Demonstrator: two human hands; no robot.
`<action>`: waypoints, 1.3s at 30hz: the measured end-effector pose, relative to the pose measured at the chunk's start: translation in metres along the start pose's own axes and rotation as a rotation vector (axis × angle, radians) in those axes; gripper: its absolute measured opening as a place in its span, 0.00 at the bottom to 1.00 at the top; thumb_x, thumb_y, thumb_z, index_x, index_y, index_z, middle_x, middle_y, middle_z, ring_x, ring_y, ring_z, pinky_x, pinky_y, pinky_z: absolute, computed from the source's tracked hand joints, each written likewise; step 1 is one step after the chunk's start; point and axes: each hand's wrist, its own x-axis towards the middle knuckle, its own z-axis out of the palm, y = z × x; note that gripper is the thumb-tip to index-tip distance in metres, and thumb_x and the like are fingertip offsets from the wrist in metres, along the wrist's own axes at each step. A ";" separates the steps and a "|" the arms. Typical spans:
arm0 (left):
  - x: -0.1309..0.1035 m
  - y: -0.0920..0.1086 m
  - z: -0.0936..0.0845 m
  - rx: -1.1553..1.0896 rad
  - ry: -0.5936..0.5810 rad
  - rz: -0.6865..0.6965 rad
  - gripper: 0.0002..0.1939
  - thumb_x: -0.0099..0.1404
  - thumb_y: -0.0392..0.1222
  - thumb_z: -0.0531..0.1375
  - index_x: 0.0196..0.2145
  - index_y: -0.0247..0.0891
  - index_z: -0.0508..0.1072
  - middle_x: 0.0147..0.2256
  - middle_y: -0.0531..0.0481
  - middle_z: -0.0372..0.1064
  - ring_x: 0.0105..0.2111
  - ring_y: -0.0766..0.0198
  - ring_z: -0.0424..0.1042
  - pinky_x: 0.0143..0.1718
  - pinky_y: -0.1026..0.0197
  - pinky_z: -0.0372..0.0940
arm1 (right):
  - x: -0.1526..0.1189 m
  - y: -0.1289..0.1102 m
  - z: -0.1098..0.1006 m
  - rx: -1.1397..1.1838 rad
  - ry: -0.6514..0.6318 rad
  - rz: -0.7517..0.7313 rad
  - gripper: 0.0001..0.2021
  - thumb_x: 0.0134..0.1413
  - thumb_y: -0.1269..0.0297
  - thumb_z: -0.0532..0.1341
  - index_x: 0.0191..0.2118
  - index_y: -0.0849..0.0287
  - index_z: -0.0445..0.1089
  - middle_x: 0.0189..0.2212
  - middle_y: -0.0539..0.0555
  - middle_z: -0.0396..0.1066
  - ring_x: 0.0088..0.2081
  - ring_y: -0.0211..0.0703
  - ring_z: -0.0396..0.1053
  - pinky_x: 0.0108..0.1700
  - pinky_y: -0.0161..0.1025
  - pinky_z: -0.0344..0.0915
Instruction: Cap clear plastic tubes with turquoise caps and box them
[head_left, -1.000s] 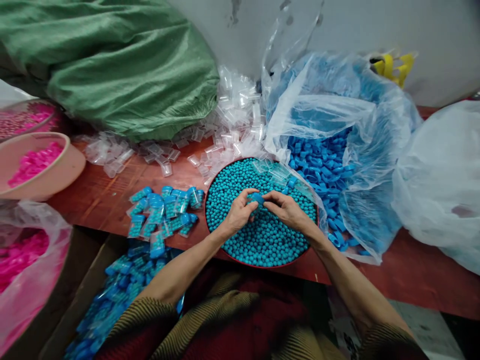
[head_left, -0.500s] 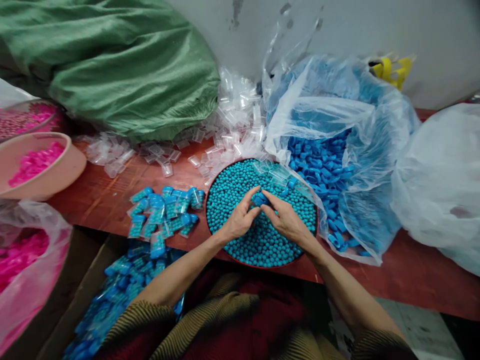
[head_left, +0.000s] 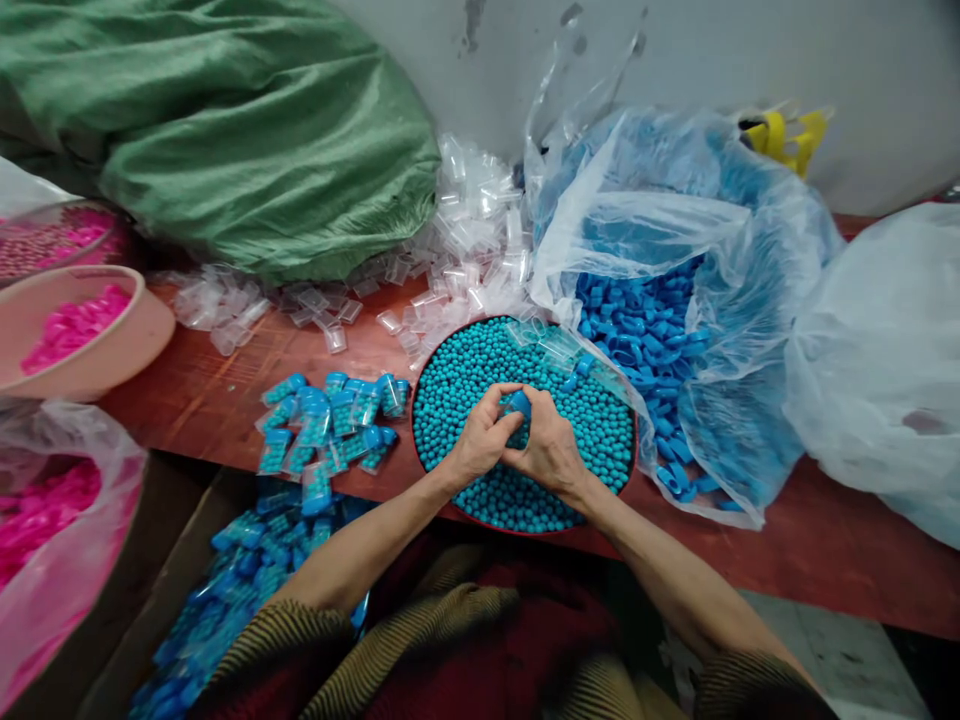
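Over a round red-rimmed tub full of teal beads (head_left: 465, 375), my two hands meet around a small container with a blue cap (head_left: 519, 404). My left hand (head_left: 484, 435) grips its left side with thumb and fingers. My right hand (head_left: 551, 440) is closed about its right side, and the fingers hide most of its body. On the beads behind my hands lie clear empty containers (head_left: 551, 345) and a few blue caps (head_left: 579, 372). Left of the tub sits a cluster of bead-filled containers with blue caps (head_left: 330, 420).
A plastic bag of blue caps (head_left: 637, 320) stands right of the tub. Clear containers (head_left: 480, 260) are heaped behind, by a green sack (head_left: 285, 150). A pink bowl (head_left: 142, 330) stands left. More filled containers (head_left: 225, 590) lie below the red table's (head_left: 810, 540) front edge.
My right hand has turned and closed in on the small container, which is now more upright with its blue cap showing. Both hands sit closer together.
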 end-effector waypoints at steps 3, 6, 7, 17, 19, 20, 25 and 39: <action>-0.001 -0.002 0.001 0.001 0.041 -0.055 0.15 0.59 0.38 0.56 0.45 0.36 0.64 0.26 0.56 0.62 0.25 0.71 0.61 0.29 0.67 0.57 | -0.002 0.000 0.007 -0.009 -0.024 0.017 0.35 0.48 0.51 0.60 0.56 0.68 0.52 0.38 0.63 0.66 0.34 0.53 0.70 0.27 0.45 0.68; -0.002 -0.004 0.000 0.028 0.054 -0.071 0.14 0.59 0.38 0.56 0.44 0.36 0.64 0.23 0.57 0.59 0.23 0.71 0.58 0.27 0.67 0.55 | -0.002 -0.002 0.009 0.037 -0.056 0.043 0.35 0.47 0.51 0.61 0.56 0.68 0.52 0.39 0.63 0.66 0.35 0.54 0.70 0.29 0.46 0.69; -0.002 -0.004 -0.001 0.031 0.048 -0.062 0.15 0.58 0.38 0.56 0.44 0.36 0.64 0.24 0.57 0.60 0.24 0.71 0.59 0.28 0.67 0.56 | -0.002 -0.003 0.009 0.067 -0.067 0.056 0.36 0.47 0.52 0.62 0.57 0.67 0.52 0.40 0.63 0.66 0.36 0.54 0.70 0.30 0.46 0.69; -0.015 0.010 -0.093 0.525 0.329 0.126 0.23 0.61 0.44 0.54 0.53 0.36 0.62 0.41 0.46 0.69 0.38 0.61 0.68 0.43 0.57 0.64 | 0.001 0.012 -0.019 0.088 -0.289 0.038 0.23 0.58 0.58 0.56 0.57 0.59 0.60 0.51 0.61 0.65 0.44 0.48 0.70 0.44 0.44 0.69; -0.021 0.014 -0.123 0.817 0.555 0.133 0.22 0.60 0.43 0.53 0.52 0.34 0.64 0.42 0.43 0.69 0.41 0.57 0.68 0.46 0.52 0.62 | 0.003 0.027 -0.024 0.004 -0.256 0.087 0.15 0.60 0.61 0.54 0.51 0.59 0.66 0.46 0.59 0.69 0.45 0.47 0.70 0.44 0.41 0.68; -0.024 0.015 -0.134 0.945 0.656 0.146 0.22 0.60 0.43 0.53 0.51 0.33 0.65 0.44 0.41 0.69 0.43 0.54 0.67 0.48 0.50 0.61 | 0.006 0.034 -0.026 -0.049 -0.239 0.122 0.14 0.61 0.62 0.53 0.49 0.60 0.67 0.44 0.58 0.70 0.45 0.46 0.70 0.44 0.40 0.67; -0.018 0.014 -0.120 1.076 0.677 0.179 0.18 0.62 0.44 0.51 0.46 0.33 0.71 0.35 0.43 0.72 0.36 0.57 0.69 0.42 0.55 0.62 | 0.035 0.060 -0.029 -0.406 -0.244 0.296 0.13 0.61 0.62 0.51 0.46 0.60 0.68 0.44 0.59 0.70 0.42 0.48 0.69 0.36 0.38 0.64; 0.073 -0.021 0.006 0.277 0.102 -0.311 0.17 0.66 0.49 0.48 0.29 0.35 0.66 0.24 0.51 0.64 0.21 0.70 0.62 0.21 0.66 0.54 | 0.035 0.023 0.002 -0.340 -0.333 0.139 0.13 0.62 0.65 0.48 0.42 0.63 0.68 0.37 0.61 0.71 0.37 0.47 0.70 0.32 0.37 0.63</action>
